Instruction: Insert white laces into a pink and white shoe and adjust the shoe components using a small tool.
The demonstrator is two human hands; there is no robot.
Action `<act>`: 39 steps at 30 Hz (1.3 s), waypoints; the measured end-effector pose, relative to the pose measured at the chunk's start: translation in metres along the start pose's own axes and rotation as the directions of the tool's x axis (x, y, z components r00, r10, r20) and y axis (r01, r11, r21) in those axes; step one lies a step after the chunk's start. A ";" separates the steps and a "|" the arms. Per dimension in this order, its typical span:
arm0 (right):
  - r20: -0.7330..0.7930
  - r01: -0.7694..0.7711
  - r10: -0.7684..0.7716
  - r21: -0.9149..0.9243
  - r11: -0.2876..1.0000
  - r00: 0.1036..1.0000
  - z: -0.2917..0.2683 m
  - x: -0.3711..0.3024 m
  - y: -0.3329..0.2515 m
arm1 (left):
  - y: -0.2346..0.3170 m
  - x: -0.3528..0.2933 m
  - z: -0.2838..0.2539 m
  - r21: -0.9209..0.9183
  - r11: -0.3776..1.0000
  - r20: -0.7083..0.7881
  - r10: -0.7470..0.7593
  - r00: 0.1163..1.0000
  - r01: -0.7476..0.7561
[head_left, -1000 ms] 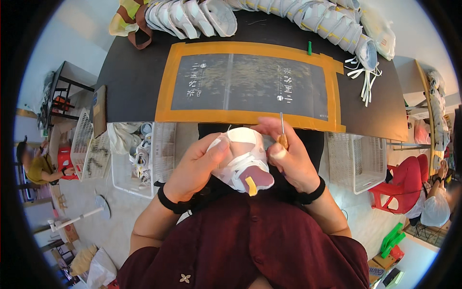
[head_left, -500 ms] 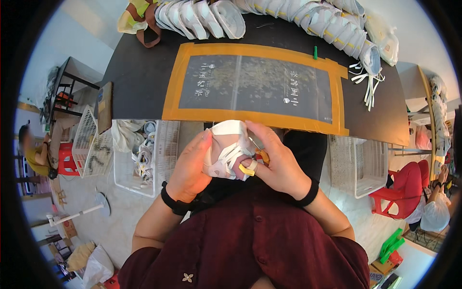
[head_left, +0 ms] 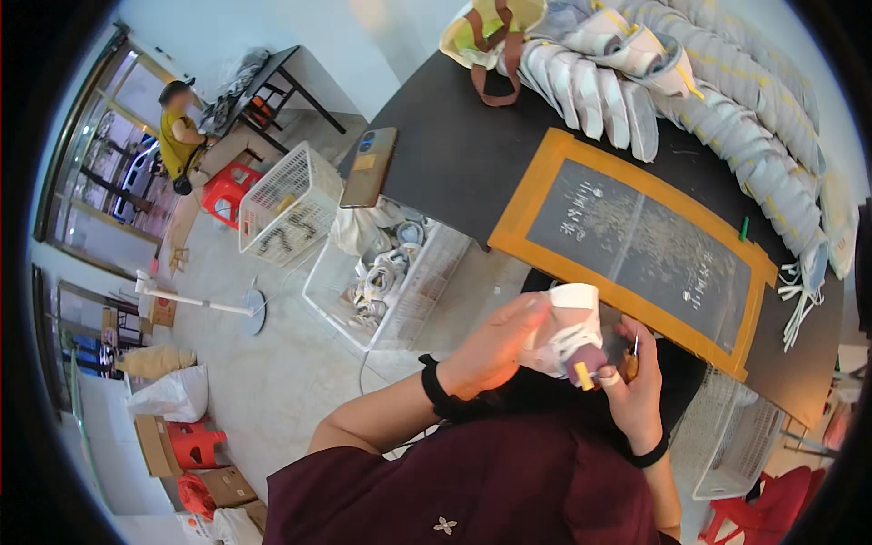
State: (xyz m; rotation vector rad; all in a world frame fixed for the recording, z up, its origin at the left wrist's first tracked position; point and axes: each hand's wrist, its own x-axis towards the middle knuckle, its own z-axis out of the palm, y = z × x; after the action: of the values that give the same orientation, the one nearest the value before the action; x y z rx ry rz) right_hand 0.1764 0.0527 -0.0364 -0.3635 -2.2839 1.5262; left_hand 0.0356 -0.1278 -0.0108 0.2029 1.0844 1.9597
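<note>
A small white and pinkish shoe upper with white laces and a yellow tab is held in front of me, just off the table's near edge. My left hand is closed round its left side, some fingers hidden behind it. My right hand is at the lower right of the upper, its thumb by the purplish tongue. In that hand is a small tool with an orange-brown handle and a thin metal tip pointing up.
The dark table bears an orange-taped panel, a phone, rows of shoe uppers, a loose bunch of laces and a bag. A crate of shoe uppers stands below; a person is at far left.
My view has swung left, so the table and my hands appear farther right. The right hand now sits lower and slightly away from the upper, which the left hand still holds.
</note>
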 end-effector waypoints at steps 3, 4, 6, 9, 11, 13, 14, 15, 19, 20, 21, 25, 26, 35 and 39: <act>0.155 -0.262 0.233 0.210 0.942 0.960 -0.006 -0.002 -0.010 | 0.005 -0.011 -0.044 0.142 0.985 -0.152 0.115 0.982 -0.093; 0.160 -0.269 0.237 0.221 0.937 0.958 -0.004 -0.003 -0.004 | 0.015 -0.017 -0.058 0.107 0.989 -0.207 0.123 0.970 -0.103; 0.175 -0.295 0.263 0.190 0.937 0.949 -0.007 -0.010 0.009 | 0.024 -0.026 -0.087 0.076 0.990 -0.267 0.132 0.955 -0.115; 0.178 -0.305 0.274 0.181 0.935 0.945 -0.006 -0.010 0.008 | 0.016 -0.038 -0.160 0.153 0.980 -0.554 0.189 0.811 -0.124; 0.209 -0.334 0.297 0.172 0.927 0.932 -0.010 -0.013 0.016 | 0.005 -0.050 -0.228 0.193 0.959 -0.649 0.285 0.705 -0.209; 0.184 -0.344 0.314 0.163 0.925 0.932 -0.010 -0.015 0.018 | 0.037 -0.048 -0.238 0.191 0.956 -0.609 0.293 0.737 -0.222; 0.189 -0.304 0.280 0.115 0.946 0.941 -0.011 -0.013 0.013 | 0.054 -0.049 -0.253 0.310 0.927 -0.652 0.369 0.663 -0.211; 0.193 -0.263 0.246 0.065 0.963 0.950 -0.014 -0.014 0.010 | 0.067 -0.047 -0.266 0.423 0.887 -0.676 0.447 0.586 -0.189; 0.132 -0.284 0.261 0.210 0.935 0.956 -0.012 -0.018 0.018 | 0.088 -0.024 -0.208 0.561 0.826 -0.714 0.515 0.475 -0.053; 0.136 -0.274 0.253 0.167 0.947 0.958 -0.012 -0.016 0.016 | 0.083 -0.026 -0.195 0.598 0.801 -0.617 0.459 0.639 0.002; 0.134 -0.267 0.251 0.123 0.956 0.959 -0.013 -0.016 0.016 | 0.076 -0.021 -0.176 0.665 0.746 -0.490 0.410 0.769 0.026; 0.203 -0.272 0.249 0.095 0.958 0.947 -0.010 -0.019 0.018 | 0.067 -0.010 -0.067 0.884 0.455 -0.019 0.259 0.966 -0.105; 0.234 -0.267 0.238 0.100 0.958 0.943 -0.012 -0.017 0.009 | 0.076 -0.006 -0.046 0.885 0.449 0.010 0.247 0.969 -0.123; 0.190 -0.242 0.224 0.080 0.967 0.956 -0.030 -0.027 -0.002 | 0.133 0.179 0.086 0.458 -0.627 0.828 0.044 0.559 -0.630; 0.136 -0.209 0.197 0.077 0.975 0.971 -0.041 -0.040 -0.002 | 0.104 0.234 0.091 0.268 -0.826 0.779 -0.117 0.616 -0.496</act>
State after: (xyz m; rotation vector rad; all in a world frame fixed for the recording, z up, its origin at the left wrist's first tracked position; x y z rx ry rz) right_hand 0.2298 0.0696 -0.0272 -0.5021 -2.3225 1.7957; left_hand -0.1254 0.0782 0.0650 2.5714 2.4565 -0.1190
